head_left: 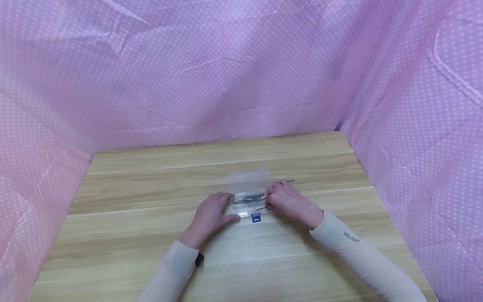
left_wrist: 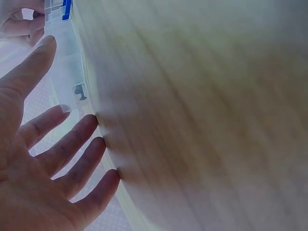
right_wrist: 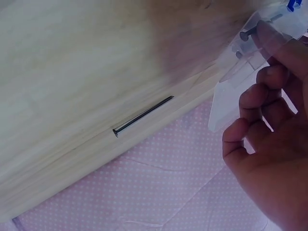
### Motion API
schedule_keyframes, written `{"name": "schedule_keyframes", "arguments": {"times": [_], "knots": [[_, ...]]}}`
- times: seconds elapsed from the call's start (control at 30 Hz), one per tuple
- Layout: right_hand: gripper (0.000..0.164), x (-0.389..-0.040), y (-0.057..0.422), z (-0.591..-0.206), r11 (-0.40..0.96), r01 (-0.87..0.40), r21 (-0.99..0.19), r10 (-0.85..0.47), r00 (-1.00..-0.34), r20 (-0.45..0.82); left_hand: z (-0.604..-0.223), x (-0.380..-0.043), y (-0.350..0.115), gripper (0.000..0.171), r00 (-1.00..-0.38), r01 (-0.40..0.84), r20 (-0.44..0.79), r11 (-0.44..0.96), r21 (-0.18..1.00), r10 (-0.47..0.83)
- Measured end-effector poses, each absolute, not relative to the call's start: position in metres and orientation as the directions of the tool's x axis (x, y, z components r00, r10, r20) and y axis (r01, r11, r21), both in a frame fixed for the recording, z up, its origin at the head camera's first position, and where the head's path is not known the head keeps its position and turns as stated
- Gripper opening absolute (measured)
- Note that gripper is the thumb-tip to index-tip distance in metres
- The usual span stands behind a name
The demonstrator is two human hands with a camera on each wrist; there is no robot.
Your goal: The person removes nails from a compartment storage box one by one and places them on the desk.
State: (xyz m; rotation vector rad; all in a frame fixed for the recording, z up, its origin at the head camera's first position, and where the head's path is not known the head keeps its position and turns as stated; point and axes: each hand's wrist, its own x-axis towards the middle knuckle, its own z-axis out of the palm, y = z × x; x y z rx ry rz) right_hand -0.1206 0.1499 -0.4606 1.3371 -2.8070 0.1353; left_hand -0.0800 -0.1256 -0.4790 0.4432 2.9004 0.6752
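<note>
A clear plastic box [head_left: 247, 209] lies with its lid [head_left: 249, 181] raised at the back and a blue latch [head_left: 256, 217] in front. Several metal nails [head_left: 250, 199] lie inside. My left hand [head_left: 211, 214] touches the box's left end, thumb at the near corner, index finger at the far one; its fingers [left_wrist: 72, 144] are spread and fairly straight. At the right end, my right hand [head_left: 284, 201] pinches a nail [right_wrist: 250, 33] between thumb and curled fingers, low over the box. The thumb covers part of this nail.
Another nail [right_wrist: 144, 115] lies loose on the wooden table [head_left: 132, 226], beyond my right hand. Pink dotted cloth [head_left: 211, 75] hangs behind the table and on both sides.
</note>
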Motion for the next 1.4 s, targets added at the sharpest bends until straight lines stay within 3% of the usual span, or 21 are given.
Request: {"name": "schedule_keyframes", "arguments": {"times": [0.23,0.5,0.6,0.87,1.4], "knots": [[0.020,-0.122,0.154,-0.462,0.601,-0.798,-0.052,-0.797,-0.603,0.033,-0.478,-0.080,-0.125,0.073,-0.948,0.253,-0.058,0.854,0.455,0.312],[0.010,-0.123,0.158,-0.467,0.589,-0.807,-0.046,-0.803,-0.591,0.077,-0.477,-0.080,-0.125,0.074,-0.948,0.254,-0.056,0.853,0.455,0.312],[0.007,-0.122,0.157,-0.465,0.601,-0.799,-0.019,-0.796,-0.601,0.079,-0.476,-0.080,-0.125,0.074,-0.948,0.255,-0.057,0.854,0.453,0.313],[0.015,-0.119,0.149,-0.458,0.651,-0.759,0.015,-0.758,-0.650,0.053,-0.476,-0.079,-0.125,0.073,-0.947,0.267,-0.044,0.853,0.448,0.319],[0.012,-0.125,0.157,-0.464,0.568,-0.823,-0.016,-0.821,-0.567,0.060,-0.476,-0.079,-0.124,0.074,-0.947,0.256,-0.063,0.862,0.436,0.314]]}}
